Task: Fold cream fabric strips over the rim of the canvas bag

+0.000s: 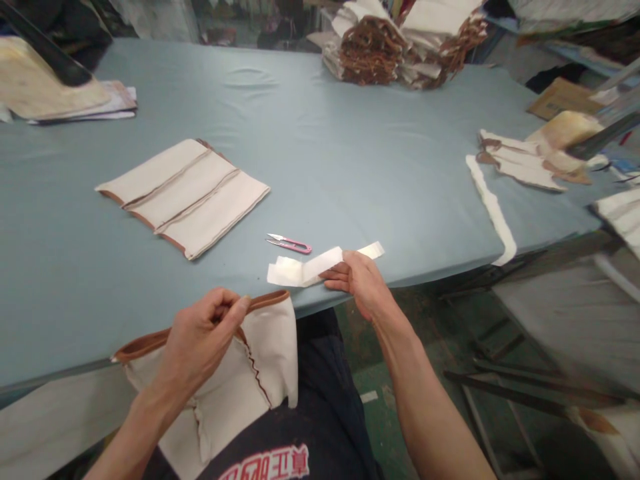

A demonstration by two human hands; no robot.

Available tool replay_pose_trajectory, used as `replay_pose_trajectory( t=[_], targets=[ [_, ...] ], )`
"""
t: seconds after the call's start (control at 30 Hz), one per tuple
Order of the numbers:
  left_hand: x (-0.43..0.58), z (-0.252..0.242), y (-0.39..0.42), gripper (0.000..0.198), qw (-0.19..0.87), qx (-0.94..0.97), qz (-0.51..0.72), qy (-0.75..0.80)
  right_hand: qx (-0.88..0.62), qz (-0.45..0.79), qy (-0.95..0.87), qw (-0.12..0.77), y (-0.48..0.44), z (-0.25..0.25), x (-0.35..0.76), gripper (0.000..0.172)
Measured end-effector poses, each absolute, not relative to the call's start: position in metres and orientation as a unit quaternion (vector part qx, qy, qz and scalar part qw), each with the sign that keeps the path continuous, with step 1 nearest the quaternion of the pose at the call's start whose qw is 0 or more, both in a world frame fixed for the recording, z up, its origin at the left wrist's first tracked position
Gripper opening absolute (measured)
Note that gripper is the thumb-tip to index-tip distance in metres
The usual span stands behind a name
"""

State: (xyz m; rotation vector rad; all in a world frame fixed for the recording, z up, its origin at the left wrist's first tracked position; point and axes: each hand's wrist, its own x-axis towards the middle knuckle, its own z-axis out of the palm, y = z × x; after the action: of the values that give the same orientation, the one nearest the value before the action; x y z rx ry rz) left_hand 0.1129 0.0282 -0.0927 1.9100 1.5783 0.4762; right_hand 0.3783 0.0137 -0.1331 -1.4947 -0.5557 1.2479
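My left hand is closed, thumb against fingers, on the brown-bound edge of a cream fabric piece with dark seams. That piece hangs over the table's front edge against my lap. At the table edge my right hand pinches a folded white paper strip, whose one end lies flat to the left and another pokes out to the right behind the fingers. Pink-handled thread snips lie just beyond the strip, touched by neither hand. A second cream panel with brown edging lies flat farther left.
A blue-green cloth covers the table. Stacks of cream and brown fabric stand at the far side. On the right are a long white strip, fabric pieces and a cardboard box. Papers lie far left.
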Motion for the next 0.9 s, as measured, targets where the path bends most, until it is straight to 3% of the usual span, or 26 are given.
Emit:
replay_pose_trajectory(
  t=[0.3, 0.57, 0.9],
  targets=[
    [0.154, -0.081, -0.004, 0.038, 0.190, 0.878, 0.132, 0.420, -0.660, 0.430, -0.342, 0.513, -0.005, -0.117, 0.353, 0.025],
    [0.176, -0.075, 0.007, 0.053, 0.165, 0.846, -0.121, 0.493, -0.674, 0.356, -0.414, 0.498, -0.015, -0.118, 0.338, 0.023],
    [0.182, -0.087, 0.014, 0.045, 0.168, 0.849, -0.085, 0.494, -0.668, 0.344, -0.420, 0.510, -0.008, -0.114, 0.368, 0.029]
  ],
)
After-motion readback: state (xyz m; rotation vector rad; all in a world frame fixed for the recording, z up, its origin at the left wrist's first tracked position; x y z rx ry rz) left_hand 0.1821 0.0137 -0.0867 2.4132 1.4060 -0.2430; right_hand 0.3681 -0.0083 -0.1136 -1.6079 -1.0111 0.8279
